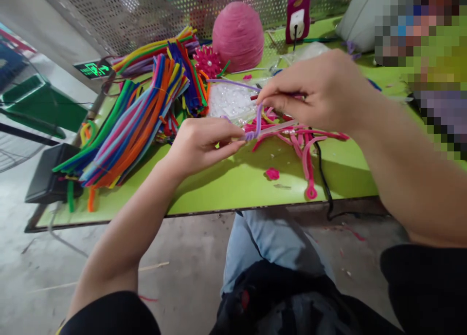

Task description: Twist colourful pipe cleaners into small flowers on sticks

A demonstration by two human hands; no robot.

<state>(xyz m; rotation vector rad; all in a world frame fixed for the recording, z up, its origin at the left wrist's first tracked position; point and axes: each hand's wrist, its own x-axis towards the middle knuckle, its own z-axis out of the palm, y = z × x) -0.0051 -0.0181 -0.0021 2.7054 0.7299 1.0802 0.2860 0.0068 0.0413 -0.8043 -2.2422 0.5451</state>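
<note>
1. The green worktop [215,189] carried the materials; the purple fuzzy stem [259,121] was held just above it, near the middle, beside a tangle of pink stems [305,155].
2. A bundle of coloured stems [127,125] lay to the left, apart from the purple one.
3. The right grip [317,89] was closed to a pinch, thumb against forefinger, on the upper part of the purple stem.
4. The left grip [202,142] was lower, its fingertips brought together at the left end of the purple coil [250,137].
5. The purple stem rose from the coil to the right fingertips. It was probably very light, soft outside with a thin wire core, so it should have bent easily, kept its shape and hardly slipped. The loose length looked the best place to pull from.
6. The coil's turns sat close together; a hard squeeze might have flattened them, so a light pinch at its end seemed safest.
</note>
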